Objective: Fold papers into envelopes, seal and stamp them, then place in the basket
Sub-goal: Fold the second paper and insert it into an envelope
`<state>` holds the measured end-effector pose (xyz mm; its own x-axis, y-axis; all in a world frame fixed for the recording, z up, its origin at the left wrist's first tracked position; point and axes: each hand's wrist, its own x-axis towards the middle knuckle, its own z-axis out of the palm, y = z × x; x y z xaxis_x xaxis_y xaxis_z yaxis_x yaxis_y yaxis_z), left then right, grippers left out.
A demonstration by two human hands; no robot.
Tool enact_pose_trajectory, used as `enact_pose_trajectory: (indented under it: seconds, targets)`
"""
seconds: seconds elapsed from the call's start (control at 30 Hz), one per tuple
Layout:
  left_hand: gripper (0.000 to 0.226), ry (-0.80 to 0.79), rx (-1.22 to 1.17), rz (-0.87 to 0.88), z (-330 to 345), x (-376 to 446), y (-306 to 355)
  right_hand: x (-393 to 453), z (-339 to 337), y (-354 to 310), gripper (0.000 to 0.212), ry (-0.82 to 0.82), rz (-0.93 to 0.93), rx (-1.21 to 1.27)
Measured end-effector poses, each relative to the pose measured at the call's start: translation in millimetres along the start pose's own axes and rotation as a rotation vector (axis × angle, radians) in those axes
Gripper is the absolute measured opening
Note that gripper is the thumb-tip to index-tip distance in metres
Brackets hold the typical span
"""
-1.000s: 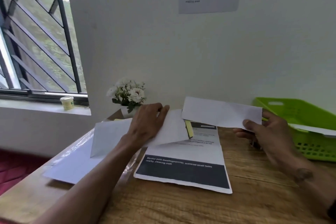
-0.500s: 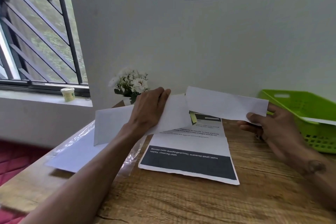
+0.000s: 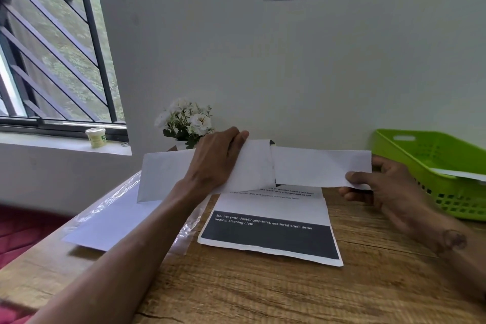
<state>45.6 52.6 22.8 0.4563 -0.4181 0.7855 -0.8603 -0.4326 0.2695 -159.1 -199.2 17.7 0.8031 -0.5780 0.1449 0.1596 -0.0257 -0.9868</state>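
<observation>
A white envelope (image 3: 168, 176) is gripped by the left hand (image 3: 215, 163) above the worktop (image 3: 263, 289). A folded paper (image 3: 315, 166) (its left end at the envelope's mouth) is pinched by the right hand (image 3: 378, 187). In the green basket (image 3: 431, 155) at the right, a white envelope edge (image 3: 457, 174) is seen.

The printed sheets (image 3: 271, 229) lie in the middle of the worktop (image 3: 263, 292), with a blank sheet (image 3: 105, 221) on plastic wrap (image 3: 184, 234) toward its left edge. The basket (image 3: 431, 166) stands at the right edge, an envelope (image 3: 462, 174) in it. The flower pot (image 3: 188, 126) sits at the back edge, by the wall. Above the printed sheets, the left hand (image 3: 218, 163) holds an envelope (image 3: 184, 173) and the right hand (image 3: 381, 184) a folded paper (image 3: 320, 166), whose end seems tucked into it.
</observation>
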Motion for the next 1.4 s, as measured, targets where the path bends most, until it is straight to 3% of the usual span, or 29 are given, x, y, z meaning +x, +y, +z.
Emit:
enact_pose_trajectory:
  seconds: [0.4,0.47,0.6,0.67,0.9,1.07,1.2,1.4]
  targets:
    - [0.04,-0.116,0.011,0.099,11.5,-5.5,26.1,-8.3,14.9,5.3,0.021,-0.09,-0.019,0.007]
    - [0.055,-0.204,0.077,0.114,7.2,-6.6,27.6,-6.8,13.3,6.1,0.021,-0.07,-0.027,0.025]
    - [0.119,-0.408,0.219,0.206,-1.1,-9.1,25.7,-4.1,8.7,4.8,0.021,-0.024,-0.027,0.086]
    - [0.127,-0.431,0.251,0.227,0.8,-9.3,23.4,-3.8,8.0,4.7,0.021,-0.016,-0.022,0.099]
    - [0.114,-0.409,0.275,0.265,7.3,-10.2,18.5,-2.5,8.9,7.6,0.02,-0.024,-0.068,-0.013]
    - [0.112,-0.34,0.262,0.257,7.2,-10.1,14.8,3.0,5.8,10.0,0.035,0.147,-0.122,-0.081]
    - [0.112,-0.297,0.267,0.252,8.2,-10.9,15.3,6.5,1.6,13.0,0.026,0.24,-0.185,-0.043]
    - [0.108,-0.29,0.262,0.288,14.2,-15.4,24.7,1.4,8.0,17.2,0.018,0.183,-0.247,-0.103]
